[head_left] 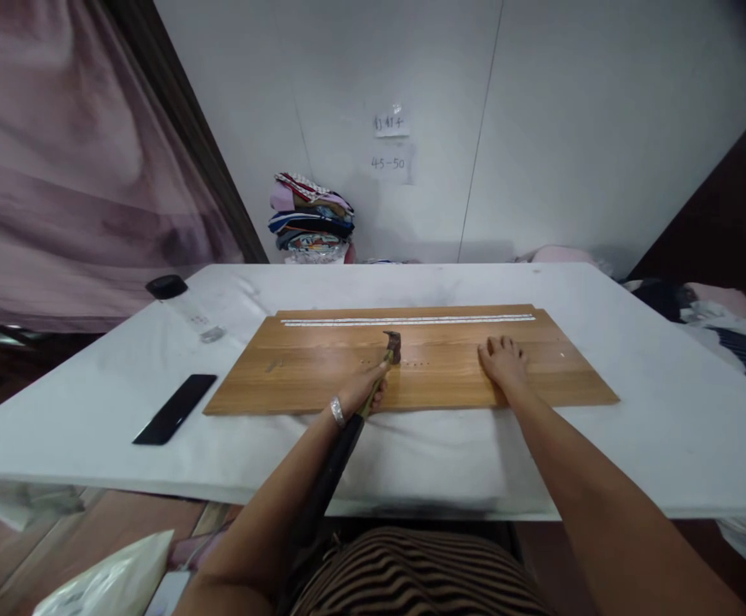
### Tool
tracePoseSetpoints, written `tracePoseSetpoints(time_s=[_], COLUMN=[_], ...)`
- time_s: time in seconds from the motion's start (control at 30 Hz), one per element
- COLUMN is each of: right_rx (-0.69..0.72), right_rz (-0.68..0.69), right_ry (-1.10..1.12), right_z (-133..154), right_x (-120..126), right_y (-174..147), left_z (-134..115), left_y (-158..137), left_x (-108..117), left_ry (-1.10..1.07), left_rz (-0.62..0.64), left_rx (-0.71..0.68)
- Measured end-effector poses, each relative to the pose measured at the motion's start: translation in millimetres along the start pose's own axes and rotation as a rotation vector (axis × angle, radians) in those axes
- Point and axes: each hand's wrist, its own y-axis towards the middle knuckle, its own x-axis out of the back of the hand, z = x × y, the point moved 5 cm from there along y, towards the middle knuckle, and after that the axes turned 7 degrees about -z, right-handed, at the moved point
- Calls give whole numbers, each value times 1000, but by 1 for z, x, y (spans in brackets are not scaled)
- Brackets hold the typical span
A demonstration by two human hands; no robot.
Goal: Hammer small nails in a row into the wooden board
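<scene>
Brown and wood-grained, the board is lying on the white table, two white strips running along its far side. The left hand is gripping a hammer, its head showing amid a short row of small dots, probably nails already driven in. The right hand is resting on the board, seemingly grasping nothing. How much is remaining, I can't tell from here.
</scene>
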Motion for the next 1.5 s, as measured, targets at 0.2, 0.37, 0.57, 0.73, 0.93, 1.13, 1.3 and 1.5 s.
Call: tracePoseSetpoints(time_s=[0.2,0.37,0.57,0.73,0.93,1.13,1.3,1.5], right_rx=[-2,-3,-10,-3,-1,-8,0,5], right_rz=[5,15,3,-4,0,-10,-17,-24], right_ry=[-1,0,6,20,43,39,39,27], right_z=[0,0,1,2,2,1,1,0], right_x=[-1,-2,-4,-5,-4,-6,-8,-9], right_y=[1,2,2,3,3,3,4,5], left_z=[-1,-2,-3,1,4,-3,-7,0], left_y=[-1,-2,-5,0,5,-1,-6,-2], left_x=[0,-1,1,4,6,3,0,0], left_ry=[-14,15,25,44,88,117,114,72], left_rz=[26,12,14,4,-5,-52,-30,-22], left_rx=[-13,-47,-55,-36,-12,-4,-27,-18])
